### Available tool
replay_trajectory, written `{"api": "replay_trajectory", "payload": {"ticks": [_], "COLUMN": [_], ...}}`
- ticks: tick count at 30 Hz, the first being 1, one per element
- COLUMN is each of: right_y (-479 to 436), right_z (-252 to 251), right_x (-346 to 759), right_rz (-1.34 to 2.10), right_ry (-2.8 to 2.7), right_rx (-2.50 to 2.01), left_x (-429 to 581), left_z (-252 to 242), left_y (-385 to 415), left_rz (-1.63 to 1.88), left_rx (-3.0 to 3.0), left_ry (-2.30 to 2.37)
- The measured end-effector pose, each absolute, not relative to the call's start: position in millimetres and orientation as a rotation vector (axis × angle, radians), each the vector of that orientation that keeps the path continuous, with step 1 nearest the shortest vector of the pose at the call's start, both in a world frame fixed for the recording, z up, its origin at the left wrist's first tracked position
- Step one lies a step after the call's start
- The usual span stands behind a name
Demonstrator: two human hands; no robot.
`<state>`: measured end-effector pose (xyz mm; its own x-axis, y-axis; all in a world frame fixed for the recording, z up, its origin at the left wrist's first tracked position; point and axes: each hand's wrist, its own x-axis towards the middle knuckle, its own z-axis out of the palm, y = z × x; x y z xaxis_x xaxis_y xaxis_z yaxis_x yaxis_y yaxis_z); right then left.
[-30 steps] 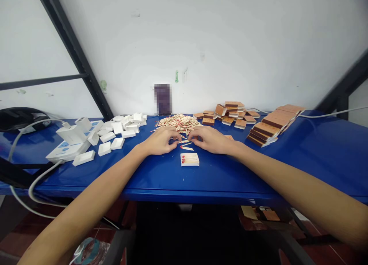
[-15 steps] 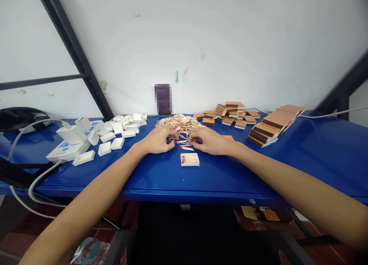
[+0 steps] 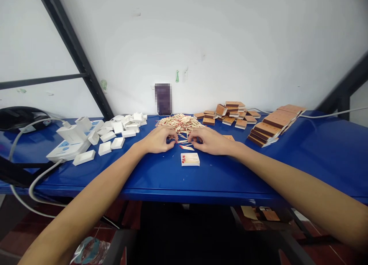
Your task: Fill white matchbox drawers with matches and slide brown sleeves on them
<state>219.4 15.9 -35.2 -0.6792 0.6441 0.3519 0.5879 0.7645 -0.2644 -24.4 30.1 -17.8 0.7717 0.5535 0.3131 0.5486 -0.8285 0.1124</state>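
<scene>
My left hand (image 3: 161, 139) rests just in front of a heap of red-tipped matches (image 3: 181, 121), thumb and fingers curled together at the red ends of a few loose matches (image 3: 181, 141). Facing it, my right hand (image 3: 208, 141) has its fingers bent at the pale ends of the same matches. The fingertips are small and partly hidden, so how many matches they hold is unclear. A few more matches (image 3: 186, 147) lie on the blue table right below the hands. Nearer me sits an open white matchbox tray (image 3: 190, 164), with matches lying in it, red heads to the left.
Empty white trays (image 3: 117, 143) are scattered at left beside a white power strip (image 3: 67, 150) with cables. Brown matchbox sleeves (image 3: 230, 113) lie piled at back right, with a leaning stack of matchboxes (image 3: 274, 121) farther right. A phone-like dark object (image 3: 163, 100) leans against the wall.
Both hands stay almost in place; the fingers shift slightly around the loose matches between them. The filled tray has not visibly moved.
</scene>
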Motion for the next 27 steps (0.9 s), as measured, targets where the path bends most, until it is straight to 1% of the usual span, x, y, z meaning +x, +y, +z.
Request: {"api": "replay_trajectory", "payload": {"ticks": [11,19,27], "right_y": [16.0,18.9,22.0], "right_z": [-35.9,-35.6,-40.6], "right_x": [218.0,222.1,222.0], "right_rz": [0.231,0.043,0.045], "right_ry": [-2.516,-2.471,-2.567], "right_rx": [-0.954,-1.036,-1.027], "left_x": [-23.4,-21.6,-18.7], "left_z": [-18.2,-17.0,-18.4], "left_y": [30.4,26.2,25.9], "left_rz": [0.506,0.438,0.434], "left_rx": [2.949,2.921,2.960], "left_ry": [0.925,0.972,0.924]}}
